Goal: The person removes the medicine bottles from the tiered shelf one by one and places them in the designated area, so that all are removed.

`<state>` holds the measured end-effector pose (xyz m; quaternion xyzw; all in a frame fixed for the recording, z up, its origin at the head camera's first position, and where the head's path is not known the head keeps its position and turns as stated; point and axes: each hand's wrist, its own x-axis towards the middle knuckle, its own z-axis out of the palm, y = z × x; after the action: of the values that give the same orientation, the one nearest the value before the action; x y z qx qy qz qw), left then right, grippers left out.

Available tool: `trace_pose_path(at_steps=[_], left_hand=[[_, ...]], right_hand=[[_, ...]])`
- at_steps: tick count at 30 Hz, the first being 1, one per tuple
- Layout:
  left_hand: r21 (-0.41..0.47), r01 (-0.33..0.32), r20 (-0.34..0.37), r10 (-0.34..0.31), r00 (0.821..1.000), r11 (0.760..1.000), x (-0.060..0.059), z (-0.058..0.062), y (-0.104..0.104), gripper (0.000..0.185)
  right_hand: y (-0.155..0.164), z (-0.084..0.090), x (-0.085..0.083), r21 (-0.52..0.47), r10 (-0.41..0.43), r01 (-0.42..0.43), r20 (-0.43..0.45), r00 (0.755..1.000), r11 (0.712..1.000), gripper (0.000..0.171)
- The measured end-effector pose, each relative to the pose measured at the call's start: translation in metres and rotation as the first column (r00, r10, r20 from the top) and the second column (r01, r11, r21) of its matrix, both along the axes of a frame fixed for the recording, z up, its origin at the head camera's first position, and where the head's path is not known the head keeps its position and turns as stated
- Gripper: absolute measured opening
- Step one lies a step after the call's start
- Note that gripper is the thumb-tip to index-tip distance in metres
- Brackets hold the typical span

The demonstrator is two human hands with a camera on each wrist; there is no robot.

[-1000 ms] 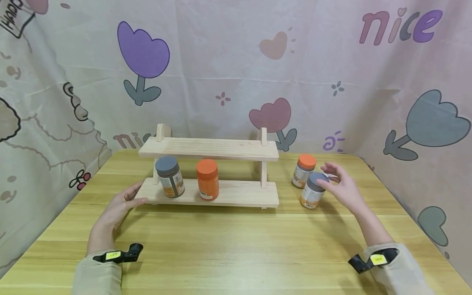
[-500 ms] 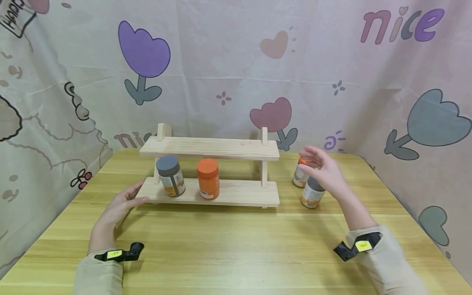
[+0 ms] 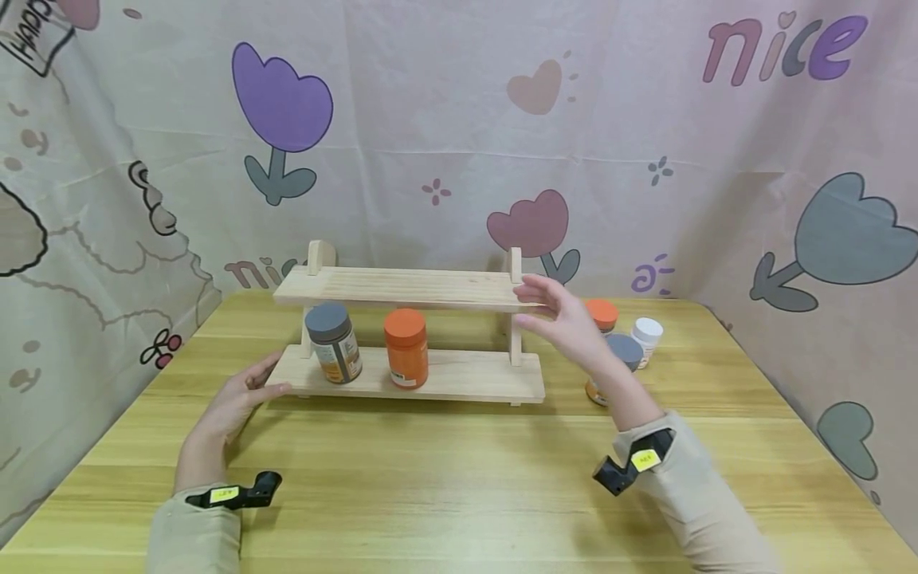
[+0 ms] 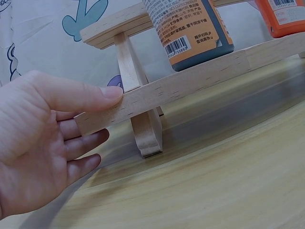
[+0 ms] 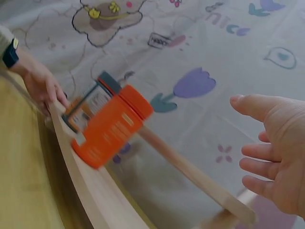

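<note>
A two-tier wooden shelf stands on the table. On its lower board stand a grey-lidded jar and an orange jar. My left hand rests against the lower board's left end, thumb on its top edge, fingers straight. My right hand hovers open by the shelf's right end, near the upper board, holding nothing. Behind my right wrist, on the table, stand an orange-lidded jar, a grey-lidded jar and a white-lidded jar.
The wooden table stretches bare toward me. A patterned cloth backdrop closes in the back and both sides. Black wrist bands with yellow tags sit on both sleeves.
My right hand has left the grey-lidded jar on the table and swung left and up to the shelf's right end. A white-lidded jar has come into sight. The left hand has not moved.
</note>
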<state>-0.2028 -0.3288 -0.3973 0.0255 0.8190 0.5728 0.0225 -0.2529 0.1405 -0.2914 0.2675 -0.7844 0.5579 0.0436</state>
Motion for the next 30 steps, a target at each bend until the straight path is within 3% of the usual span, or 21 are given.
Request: trace_pose_path(at_steps=[12,30], left_hand=[[-0.007,0.002,0.005,-0.002,1.000,1.000,0.001,0.001,0.001,0.078],[0.036,-0.007,0.026,0.006,1.000,0.999,0.000,0.000,0.001,0.079]], right_hand=[[-0.054,-0.014,-0.004,-0.030,0.096,-0.094,0.047,0.994,0.995,0.062],[-0.109,-0.034,-0.010,0.004,0.147,-0.148,0.130,0.981,0.989,0.066]])
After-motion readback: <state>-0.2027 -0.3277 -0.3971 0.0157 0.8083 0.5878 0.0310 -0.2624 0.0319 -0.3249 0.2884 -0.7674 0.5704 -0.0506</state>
